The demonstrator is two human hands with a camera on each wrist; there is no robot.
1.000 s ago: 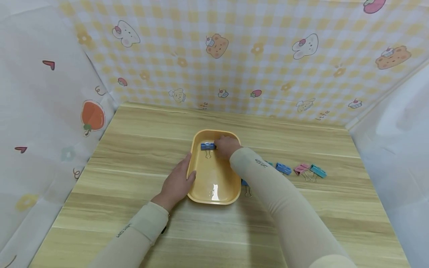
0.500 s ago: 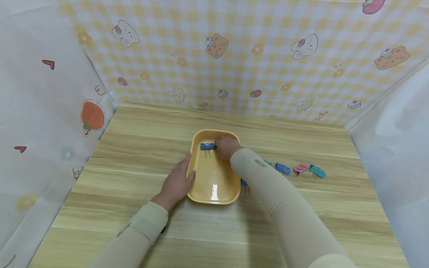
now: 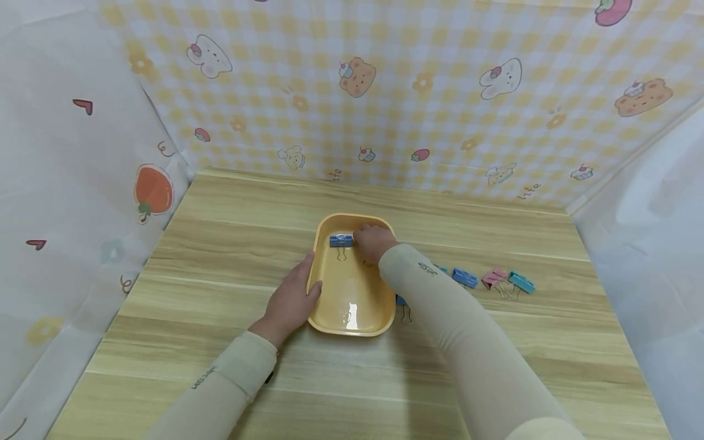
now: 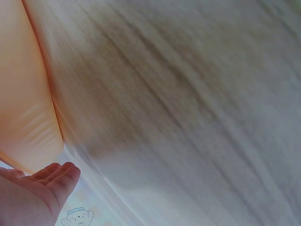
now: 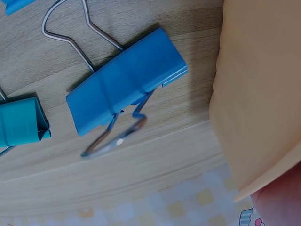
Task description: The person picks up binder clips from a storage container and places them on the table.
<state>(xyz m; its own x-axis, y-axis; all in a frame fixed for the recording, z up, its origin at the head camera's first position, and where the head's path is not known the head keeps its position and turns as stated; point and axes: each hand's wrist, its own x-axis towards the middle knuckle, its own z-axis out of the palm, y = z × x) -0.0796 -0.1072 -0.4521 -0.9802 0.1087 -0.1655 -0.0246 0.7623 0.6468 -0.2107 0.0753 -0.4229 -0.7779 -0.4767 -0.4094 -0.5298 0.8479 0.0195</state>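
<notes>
A yellow rectangular tray stands in the middle of the table. My left hand holds its left wall, fingers along the outside and thumb over the rim. The left wrist view shows those fingers nearly straight beside the wall. Inside, a blue binder clip lies near the far end with its wire handle toward me. My right hand, fingers curled, is down in the far right corner. It pinches a binder clip; only a bit of wire handle shows below the hand, and the body is hidden.
Right of the tray lie a large blue binder clip, another blue clip, a pink clip and teal clips. The right forearm covers part of this row. A checked cloth rises behind the wood-grain table.
The right hand has shifted very slightly in the tray's far corner, and a bit of wire handle now shows below it. The left hand and tray stay in place.
</notes>
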